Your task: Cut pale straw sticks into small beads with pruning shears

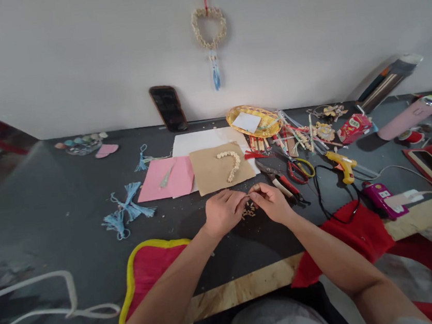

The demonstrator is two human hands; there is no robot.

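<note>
My left hand (225, 211) and my right hand (270, 201) meet at the fingertips above the dark table, both pinched closed. What sits between the fingers is too small to make out. Right under them lies a little heap of small beige pieces (248, 211). Just beyond, a curved strand of cream-coloured pieces (235, 162) rests on a brown paper sheet (207, 171). Pliers (287, 185) with red-and-white handles lie close to my right hand.
Pink paper (150, 182) and blue tassels (129, 205) lie to the left. A woven basket (234, 114), scissors (298, 170), a yellow glue gun (343, 165) and a pink bottle (406, 119) are on the right. A phone (170, 107) leans on the wall below a hanging heart wreath (196, 26).
</note>
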